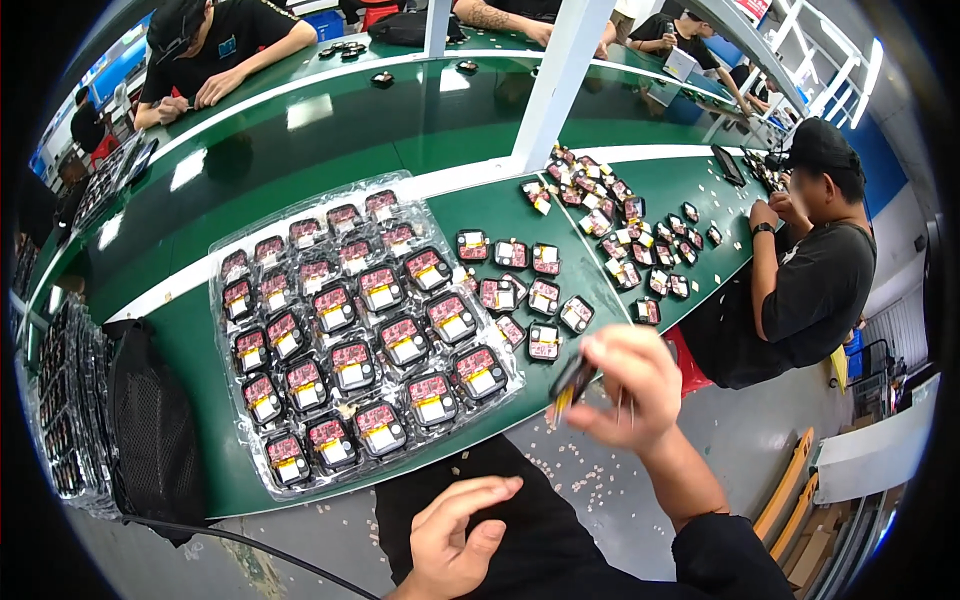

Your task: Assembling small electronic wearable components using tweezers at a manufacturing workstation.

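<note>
My right hand (637, 390) is raised off the bench's front edge, pinching a small black device housing (573, 382) by its side. The housing is tilted nearly edge-on, and some yellow shows along its lower end. Over my lap, my left hand (460, 538) holds nothing, its fingers stretched and thumb apart. In front of me lies a clear plastic tray (222, 340) with rows of similar open housings (352, 365), each showing a red circuit board and a white-and-yellow part. Several loose housings (544, 297) lie just right of the tray.
Farther right, more housings (640, 240) are heaped on the green bench (465, 215). A black mesh bag (155, 430) and stacked trays (75, 400) stand at the left. A white post (560, 85) rises behind the tray. A co-worker (820, 260) sits at the right; others work across the conveyor.
</note>
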`<state>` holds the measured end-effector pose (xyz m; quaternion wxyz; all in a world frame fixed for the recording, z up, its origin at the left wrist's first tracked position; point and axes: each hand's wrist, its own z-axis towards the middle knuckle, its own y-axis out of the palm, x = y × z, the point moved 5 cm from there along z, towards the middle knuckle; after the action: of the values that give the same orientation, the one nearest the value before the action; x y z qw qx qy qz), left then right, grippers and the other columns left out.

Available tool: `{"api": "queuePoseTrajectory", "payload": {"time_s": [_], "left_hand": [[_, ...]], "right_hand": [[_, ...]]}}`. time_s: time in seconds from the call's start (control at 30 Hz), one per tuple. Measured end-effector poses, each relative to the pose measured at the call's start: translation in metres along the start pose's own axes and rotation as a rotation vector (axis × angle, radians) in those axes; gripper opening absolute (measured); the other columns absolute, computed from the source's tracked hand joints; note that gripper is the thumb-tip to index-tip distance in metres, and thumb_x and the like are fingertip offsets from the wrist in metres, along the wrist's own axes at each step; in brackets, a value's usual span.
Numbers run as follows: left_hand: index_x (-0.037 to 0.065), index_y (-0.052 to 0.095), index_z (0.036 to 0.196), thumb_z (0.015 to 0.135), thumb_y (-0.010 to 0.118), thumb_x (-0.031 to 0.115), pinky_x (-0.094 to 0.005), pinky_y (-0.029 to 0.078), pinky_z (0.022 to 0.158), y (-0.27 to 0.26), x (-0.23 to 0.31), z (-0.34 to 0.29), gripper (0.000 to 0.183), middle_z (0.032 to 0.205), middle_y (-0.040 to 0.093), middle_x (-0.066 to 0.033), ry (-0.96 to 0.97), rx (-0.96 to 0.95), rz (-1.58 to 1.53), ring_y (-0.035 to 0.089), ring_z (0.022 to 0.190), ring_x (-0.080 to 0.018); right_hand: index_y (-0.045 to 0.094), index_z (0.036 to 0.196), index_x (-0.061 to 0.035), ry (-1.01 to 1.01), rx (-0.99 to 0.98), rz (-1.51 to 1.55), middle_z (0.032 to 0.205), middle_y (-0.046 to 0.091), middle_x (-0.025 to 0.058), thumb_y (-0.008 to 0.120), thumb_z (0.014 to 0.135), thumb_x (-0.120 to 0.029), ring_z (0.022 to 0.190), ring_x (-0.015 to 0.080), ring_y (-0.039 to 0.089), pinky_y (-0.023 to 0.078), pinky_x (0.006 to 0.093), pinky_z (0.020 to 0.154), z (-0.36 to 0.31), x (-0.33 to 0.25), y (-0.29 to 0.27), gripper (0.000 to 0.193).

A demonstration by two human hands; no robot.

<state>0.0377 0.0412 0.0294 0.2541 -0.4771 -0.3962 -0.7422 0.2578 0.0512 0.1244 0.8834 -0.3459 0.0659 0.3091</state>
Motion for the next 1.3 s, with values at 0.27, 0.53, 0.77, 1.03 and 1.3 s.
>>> {"api": "queuePoseTrajectory", "payload": {"time_s": [0.27,0.53,0.77,1.03,1.3], "left_hand": [[-0.010,0.039,0.148,0.099,0.064,-0.001,-0.0400,0.048,0.109,0.003,0.006,0.024,0.055,0.143,0.052,-0.0229,-0.272,-0.076,-0.336,0.055,0.131,-0.0274],[-0.006,0.032,0.152,0.099,0.062,-0.003,-0.0337,0.052,0.100,-0.014,0.001,0.022,0.061,0.133,0.059,-0.0211,-0.361,0.056,-0.285,0.062,0.120,-0.0220],[-0.008,0.029,0.155,0.111,0.040,0.023,-0.0328,0.052,0.085,-0.016,0.015,0.023,0.055,0.127,0.062,-0.0191,-0.330,0.058,-0.187,0.062,0.096,-0.0187],[-0.008,0.026,0.157,0.106,0.047,0.022,-0.0323,0.051,0.085,-0.021,0.013,0.020,0.063,0.124,0.062,-0.0205,-0.391,0.008,-0.332,0.061,0.092,-0.0179],[-0.007,0.026,0.157,0.102,0.054,0.009,-0.0302,0.052,0.084,-0.020,0.018,0.016,0.063,0.121,0.063,-0.0201,-0.419,0.010,-0.263,0.063,0.092,-0.0162]], "right_hand": [[0.067,0.118,-0.0024,0.144,-0.134,0.024,0.104,0.062,0.0126,0.093,0.071,-0.020,0.085,0.0241,0.063,0.054,0.0313,0.071,-0.043,-0.058,0.043,0.057],[0.062,0.131,-0.0005,0.557,-0.396,0.356,0.108,0.054,0.0116,0.089,0.077,-0.019,0.086,0.0192,0.062,0.055,0.0308,0.069,-0.037,-0.050,0.056,0.063],[0.061,0.134,0.0016,0.571,-0.487,0.450,0.112,0.060,0.0152,0.085,0.081,-0.009,0.091,0.0218,0.066,0.056,0.0313,0.074,-0.038,-0.048,0.051,0.059],[0.063,0.129,0.0030,0.563,-0.422,0.485,0.110,0.062,0.0151,0.088,0.078,-0.008,0.089,0.0212,0.069,0.058,0.0299,0.074,-0.037,-0.049,0.051,0.058],[0.064,0.130,0.0023,0.642,-0.446,0.552,0.110,0.063,0.0146,0.088,0.078,-0.008,0.086,0.0189,0.069,0.057,0.0294,0.070,-0.043,-0.048,0.052,0.058]]}}
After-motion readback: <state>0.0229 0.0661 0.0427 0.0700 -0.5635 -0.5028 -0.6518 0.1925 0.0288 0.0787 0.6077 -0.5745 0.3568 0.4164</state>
